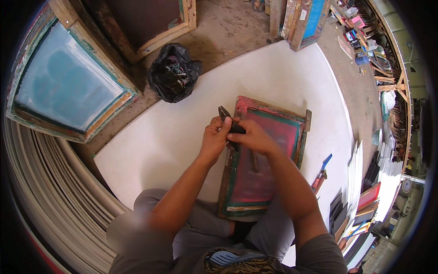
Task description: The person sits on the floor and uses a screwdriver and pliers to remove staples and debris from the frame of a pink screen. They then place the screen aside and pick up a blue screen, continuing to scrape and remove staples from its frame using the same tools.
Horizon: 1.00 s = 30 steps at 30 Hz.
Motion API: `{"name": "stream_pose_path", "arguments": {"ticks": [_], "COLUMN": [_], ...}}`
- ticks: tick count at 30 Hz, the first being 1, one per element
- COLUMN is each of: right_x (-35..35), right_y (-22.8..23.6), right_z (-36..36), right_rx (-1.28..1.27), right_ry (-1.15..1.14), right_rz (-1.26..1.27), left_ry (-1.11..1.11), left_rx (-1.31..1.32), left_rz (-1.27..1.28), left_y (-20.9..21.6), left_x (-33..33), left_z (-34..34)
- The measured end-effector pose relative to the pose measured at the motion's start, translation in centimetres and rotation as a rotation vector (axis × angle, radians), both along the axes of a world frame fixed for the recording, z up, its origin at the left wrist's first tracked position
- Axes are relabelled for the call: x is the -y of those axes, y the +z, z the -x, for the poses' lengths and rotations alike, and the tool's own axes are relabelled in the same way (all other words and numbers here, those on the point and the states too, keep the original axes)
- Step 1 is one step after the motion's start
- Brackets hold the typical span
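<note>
Both of my hands are on a pair of dark pliers (223, 113), held up over the far left part of a screen-printing frame. My left hand (215, 137) is closed around the pliers near the jaws, thumb on top. From the other side, my right hand (253, 136) grips the black handles. Below lies the wooden frame (223, 194), smeared with green and pink paint, with pink mesh (250, 189) across it. A short brown stick-like piece (254, 162) rests on the mesh, partly hidden by my right arm.
A white board (150, 150) lies under me and the frame. Ahead stands a black plastic bag (173, 73) holding scraps. A blue-mesh frame (68, 77) leans at left above stacked sheets (59, 178). Blue- and red-handled tools (325, 163) lie at right, near more boards (353, 182).
</note>
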State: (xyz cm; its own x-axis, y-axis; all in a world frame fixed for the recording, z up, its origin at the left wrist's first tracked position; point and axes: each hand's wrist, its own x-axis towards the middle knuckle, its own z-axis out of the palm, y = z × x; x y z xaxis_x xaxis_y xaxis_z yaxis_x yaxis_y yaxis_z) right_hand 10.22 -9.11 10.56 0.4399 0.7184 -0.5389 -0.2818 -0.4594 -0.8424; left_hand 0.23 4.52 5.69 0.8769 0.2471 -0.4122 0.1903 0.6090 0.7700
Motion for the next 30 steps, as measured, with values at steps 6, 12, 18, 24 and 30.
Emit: {"name": "stream_pose_path", "arguments": {"ticks": [6, 12, 18, 24, 30], "right_x": [4.6, 4.0, 3.5, 3.2, 2.4], "right_y": [0.4, 2.6, 1.1, 1.0, 1.4], "right_z": [-5.2, -9.2, -9.5, -9.3, -8.8], "right_rx": [1.012, 1.512, 1.864, 1.89, 1.929], "right_ry": [0.283, 0.522, 0.703, 0.687, 0.734], "right_rz": [0.17, 0.684, 0.677, 0.663, 0.667], "left_ry": [-0.046, -0.232, -0.24, -0.194, -0.201], "left_rx": [-0.077, -0.108, -0.105, -0.083, -0.079], "left_rz": [-0.575, -0.604, -0.603, -0.594, -0.612], "left_y": [-2.3, -1.8, -1.8, -2.0, -1.8], "left_x": [1.7, 0.3, 0.0, 0.1, 0.1], "left_z": [0.2, 0.3, 0.4, 0.4, 0.4]}}
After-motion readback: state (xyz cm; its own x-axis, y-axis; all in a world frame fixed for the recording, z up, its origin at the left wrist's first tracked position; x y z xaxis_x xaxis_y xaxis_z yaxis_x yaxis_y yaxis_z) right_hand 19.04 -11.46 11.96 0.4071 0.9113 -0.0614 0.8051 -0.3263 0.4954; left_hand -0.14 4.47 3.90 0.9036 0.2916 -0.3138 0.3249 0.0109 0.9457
